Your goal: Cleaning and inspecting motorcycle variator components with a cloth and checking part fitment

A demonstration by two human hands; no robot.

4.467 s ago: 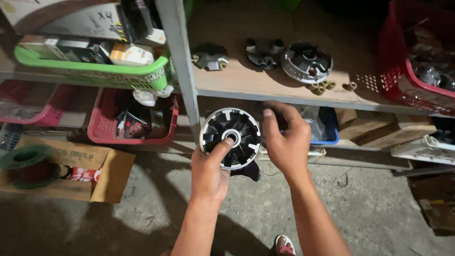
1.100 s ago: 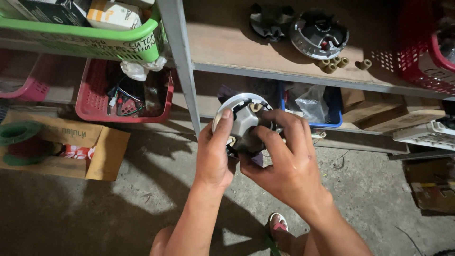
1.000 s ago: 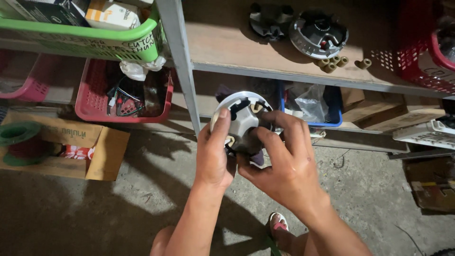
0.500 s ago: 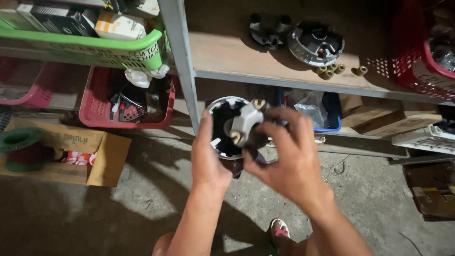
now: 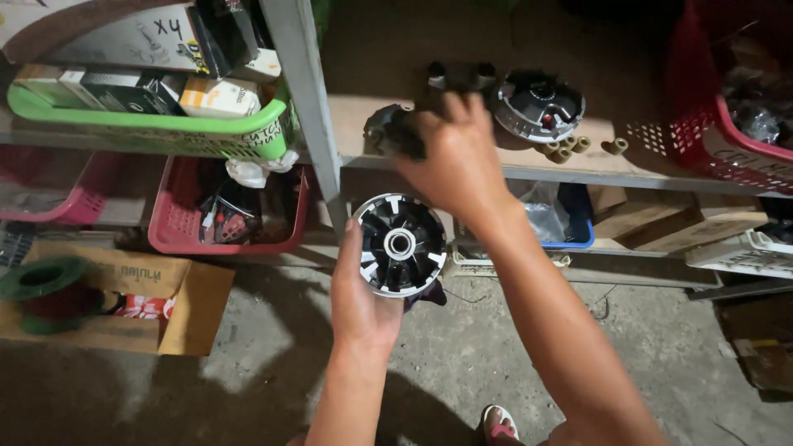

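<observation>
the round variator pulley, black with silver vanes and a bright centre bore, sits upright in the left hand, held out in front of the shelving below the wooden shelf. the left hand grips it by the rim from the side and behind, thumb up along its left edge (the fingers are hidden behind the disc). the right hand is up at the shelf's front edge, closed over a dark metal part that rests on the board; the fingers wrap over it, so how firmly it is clasped cannot be told.

further right on the same shelf lies a grey round clutch-like part, with several small brass rollers just beside it near the edge. behind the right hand another dark part is mostly hidden. a red mesh basket stands at the shelf's right end. left of the grey upright post a green basket holds small boxes, and below it a red basket holds mixed items. a blue tray with a clear plastic bag sits on the lower shelf behind the right forearm. on the concrete floor lies a cardboard box with a green spool at its left.
</observation>
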